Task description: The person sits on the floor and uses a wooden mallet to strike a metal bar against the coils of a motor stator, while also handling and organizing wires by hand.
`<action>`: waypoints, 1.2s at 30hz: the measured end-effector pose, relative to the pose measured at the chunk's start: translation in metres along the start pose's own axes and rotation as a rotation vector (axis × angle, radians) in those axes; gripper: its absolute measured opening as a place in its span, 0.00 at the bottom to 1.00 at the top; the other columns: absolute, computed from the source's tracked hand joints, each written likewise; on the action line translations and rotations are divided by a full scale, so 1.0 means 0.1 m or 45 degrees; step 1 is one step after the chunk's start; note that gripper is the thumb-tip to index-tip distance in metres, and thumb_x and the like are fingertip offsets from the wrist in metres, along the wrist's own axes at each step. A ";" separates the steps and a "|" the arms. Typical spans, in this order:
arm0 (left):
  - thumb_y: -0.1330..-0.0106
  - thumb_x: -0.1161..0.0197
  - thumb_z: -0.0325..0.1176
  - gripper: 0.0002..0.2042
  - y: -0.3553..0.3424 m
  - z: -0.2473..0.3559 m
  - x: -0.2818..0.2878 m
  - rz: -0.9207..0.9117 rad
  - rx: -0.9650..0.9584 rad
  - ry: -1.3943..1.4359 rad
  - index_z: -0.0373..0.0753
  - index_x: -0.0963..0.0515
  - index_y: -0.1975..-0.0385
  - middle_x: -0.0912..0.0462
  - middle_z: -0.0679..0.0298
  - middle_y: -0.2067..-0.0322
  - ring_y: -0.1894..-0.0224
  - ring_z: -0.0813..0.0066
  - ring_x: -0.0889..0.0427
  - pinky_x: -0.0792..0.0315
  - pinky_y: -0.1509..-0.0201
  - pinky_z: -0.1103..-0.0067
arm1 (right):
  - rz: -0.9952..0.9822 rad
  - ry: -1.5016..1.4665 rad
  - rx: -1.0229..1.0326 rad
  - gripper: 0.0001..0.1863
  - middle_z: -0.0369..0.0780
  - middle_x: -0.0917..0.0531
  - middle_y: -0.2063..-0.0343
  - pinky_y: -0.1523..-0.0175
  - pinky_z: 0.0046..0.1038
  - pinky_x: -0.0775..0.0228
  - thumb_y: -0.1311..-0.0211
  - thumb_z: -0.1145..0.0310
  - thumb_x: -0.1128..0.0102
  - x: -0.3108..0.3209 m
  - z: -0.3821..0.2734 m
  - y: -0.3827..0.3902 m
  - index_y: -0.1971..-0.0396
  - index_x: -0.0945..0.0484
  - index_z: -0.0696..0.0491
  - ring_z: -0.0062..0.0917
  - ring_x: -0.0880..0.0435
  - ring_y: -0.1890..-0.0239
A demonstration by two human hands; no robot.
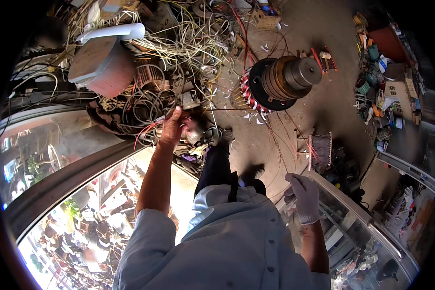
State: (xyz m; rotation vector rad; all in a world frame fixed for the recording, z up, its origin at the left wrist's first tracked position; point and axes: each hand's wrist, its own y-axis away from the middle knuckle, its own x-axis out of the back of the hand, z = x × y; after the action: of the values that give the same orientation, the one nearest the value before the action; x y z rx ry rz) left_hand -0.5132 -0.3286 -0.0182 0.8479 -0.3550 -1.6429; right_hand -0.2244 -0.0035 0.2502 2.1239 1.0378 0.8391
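Note:
My bare left hand (173, 126) is closed, thumb up, beside the scrap heap on the left. Red wires (149, 131) come out next to its fingers, and it appears to grip them. A thin dark line runs from near this hand toward a motor rotor (290, 79). That rotor has a thick shaft, ringed brown sections, a black disc and red-and-white windings at its base. My right hand (302, 195), in a pale knitted glove, hangs at the lower right with fingers curled. Whatever it holds, if anything, is hidden. Fine wires (274, 140) trail between the rotor and this hand.
Tangled pale cable (188, 41) and a reddish metal housing (104, 67) crowd the left. A wire-wound frame (320, 151) lies on the floor at right. Cluttered parts and a cardboard box (398, 99) line the far right. Glass doors (345, 212) flank me on both sides.

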 end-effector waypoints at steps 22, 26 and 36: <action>0.32 0.36 0.38 0.07 0.60 -2.46 -2.24 0.018 0.173 -1.255 0.43 0.21 0.69 0.16 0.60 0.73 0.70 0.64 0.14 0.23 0.73 0.65 | -0.042 -0.161 0.200 0.17 0.39 0.18 0.77 0.70 0.21 0.23 0.28 0.65 0.42 2.26 1.82 0.34 0.50 0.18 0.62 0.20 0.18 0.77; 0.39 0.34 0.35 0.11 0.56 -2.60 -0.46 -0.135 -0.387 -2.665 0.46 0.18 0.57 0.12 0.60 0.65 0.61 0.59 0.11 0.20 0.62 0.64 | -0.059 -0.203 0.196 0.17 0.39 0.18 0.76 0.71 0.22 0.24 0.28 0.65 0.43 2.49 1.92 0.33 0.50 0.18 0.61 0.20 0.17 0.77; 0.33 0.38 0.51 0.27 1.36 -2.95 0.06 0.253 0.322 -1.756 0.40 0.24 0.40 0.19 0.45 0.44 0.41 0.42 0.20 0.27 0.38 0.55 | 0.051 -0.188 0.185 0.17 0.39 0.18 0.77 0.72 0.23 0.26 0.29 0.64 0.42 2.78 2.01 0.08 0.51 0.18 0.62 0.21 0.20 0.79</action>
State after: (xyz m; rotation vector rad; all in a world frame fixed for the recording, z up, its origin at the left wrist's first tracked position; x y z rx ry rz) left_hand -0.2108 -0.3064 -0.1356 -0.2968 -1.5472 -1.7807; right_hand 0.0672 0.1733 0.2092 2.2966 1.0087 0.6313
